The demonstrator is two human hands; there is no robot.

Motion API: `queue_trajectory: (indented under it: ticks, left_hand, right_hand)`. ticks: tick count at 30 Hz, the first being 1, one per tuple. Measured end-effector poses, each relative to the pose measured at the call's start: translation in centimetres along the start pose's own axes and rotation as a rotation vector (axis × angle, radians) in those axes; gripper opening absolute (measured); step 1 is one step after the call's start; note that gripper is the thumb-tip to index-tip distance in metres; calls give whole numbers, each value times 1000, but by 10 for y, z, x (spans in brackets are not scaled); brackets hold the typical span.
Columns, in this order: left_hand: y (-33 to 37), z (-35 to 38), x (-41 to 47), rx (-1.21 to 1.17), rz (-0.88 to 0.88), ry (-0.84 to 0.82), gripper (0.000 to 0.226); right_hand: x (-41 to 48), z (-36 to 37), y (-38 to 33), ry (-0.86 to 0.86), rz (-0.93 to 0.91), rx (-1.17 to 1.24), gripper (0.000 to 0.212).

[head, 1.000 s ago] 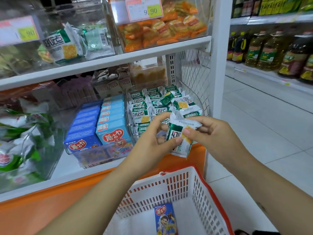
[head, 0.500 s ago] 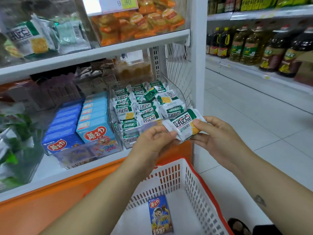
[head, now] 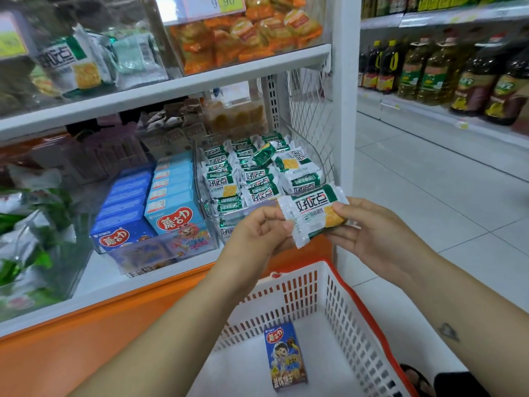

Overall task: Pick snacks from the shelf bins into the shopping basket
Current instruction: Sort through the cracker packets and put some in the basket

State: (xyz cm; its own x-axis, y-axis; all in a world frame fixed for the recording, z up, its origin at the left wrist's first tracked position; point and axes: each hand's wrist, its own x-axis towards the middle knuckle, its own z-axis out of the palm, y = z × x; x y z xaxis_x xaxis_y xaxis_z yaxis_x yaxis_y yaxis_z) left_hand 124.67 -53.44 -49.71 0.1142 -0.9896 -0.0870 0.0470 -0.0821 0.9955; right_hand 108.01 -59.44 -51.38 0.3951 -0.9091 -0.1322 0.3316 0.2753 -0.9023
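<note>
Pinching cracker packet [head: 312, 215] at both ends with left hand [head: 255, 236] and right hand [head: 372, 236], above far rim of shopping basket [head: 356, 335] holding one blue snack box [head: 286, 357]

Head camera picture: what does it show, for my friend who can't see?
The left hand and right hand hold a cracker packet above a white shopping basket holding one blue snack box. More packets sit shelved behind.

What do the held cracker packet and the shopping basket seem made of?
Cracker packet: probably thin glossy plastic film, given its crimped, crinkled end seal. Shopping basket: apparently rigid moulded plastic, matte; white slotted walls with a red rim.
</note>
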Motion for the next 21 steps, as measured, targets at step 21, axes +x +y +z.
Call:
queue_trajectory:
  ticks: [21]
  left_hand:
    - [3,-34,-17,164,9,-60,32]
  right_hand:
    - [14,25,5,-185,-187,-539,25]
